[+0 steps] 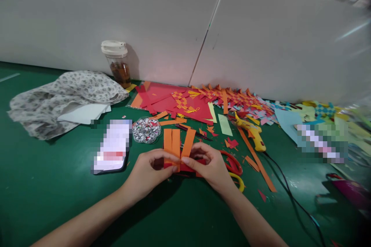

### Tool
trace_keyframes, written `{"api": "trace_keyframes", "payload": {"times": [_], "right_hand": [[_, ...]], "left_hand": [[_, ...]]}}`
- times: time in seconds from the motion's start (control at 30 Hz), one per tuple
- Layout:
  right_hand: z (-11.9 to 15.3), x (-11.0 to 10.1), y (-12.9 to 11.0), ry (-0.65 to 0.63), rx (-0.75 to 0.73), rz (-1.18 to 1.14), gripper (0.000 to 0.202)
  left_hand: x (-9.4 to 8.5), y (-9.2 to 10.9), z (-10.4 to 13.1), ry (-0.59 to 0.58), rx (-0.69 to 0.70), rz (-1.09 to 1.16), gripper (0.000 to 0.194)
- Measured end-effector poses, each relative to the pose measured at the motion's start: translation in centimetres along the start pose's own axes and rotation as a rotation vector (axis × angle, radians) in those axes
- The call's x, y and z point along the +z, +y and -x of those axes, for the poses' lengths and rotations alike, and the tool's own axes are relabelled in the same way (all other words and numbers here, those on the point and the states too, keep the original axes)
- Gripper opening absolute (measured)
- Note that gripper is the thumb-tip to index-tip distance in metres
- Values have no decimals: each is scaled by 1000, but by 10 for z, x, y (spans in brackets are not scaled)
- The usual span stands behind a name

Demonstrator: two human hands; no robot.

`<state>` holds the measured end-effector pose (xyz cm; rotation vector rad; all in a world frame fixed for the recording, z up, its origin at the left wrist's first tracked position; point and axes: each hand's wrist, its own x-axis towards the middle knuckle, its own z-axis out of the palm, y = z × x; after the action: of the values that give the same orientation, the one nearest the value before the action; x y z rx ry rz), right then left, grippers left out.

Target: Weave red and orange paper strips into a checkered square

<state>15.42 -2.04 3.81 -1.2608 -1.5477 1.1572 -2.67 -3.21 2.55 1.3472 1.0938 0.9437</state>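
Observation:
Several orange paper strips [172, 142] stand upright between my hands, crossing a red paper strip [188, 165] at their lower ends. My left hand [155, 166] pinches the lower left of this paper piece between thumb and fingers. On the other side, my right hand [207, 164] grips the rightmost orange strip [188, 142] near its base, thumb in front. Fingers cover part of where the strips cross. Just beyond my right hand lie scissors with red handles [236, 166], and a yellow handle loop [240, 183] shows below them.
A yellow glue gun [252, 133] with a black cord [285, 185] lies right. Left are a phone [114, 142], a clear case of googly eyes [147, 130] and patterned cloth [69, 92]. A lidded cup [117, 63] stands by the wall near red paper [162, 96] and woven paper fish [232, 98].

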Motion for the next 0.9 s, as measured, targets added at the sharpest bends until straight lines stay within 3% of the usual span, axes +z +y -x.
{"api": "trace_keyframes", "payload": {"times": [0.9], "right_hand": [[0, 0, -2, -45, 14, 41, 19]], "left_hand": [[-1, 1, -1, 37, 22, 43, 12]]}}
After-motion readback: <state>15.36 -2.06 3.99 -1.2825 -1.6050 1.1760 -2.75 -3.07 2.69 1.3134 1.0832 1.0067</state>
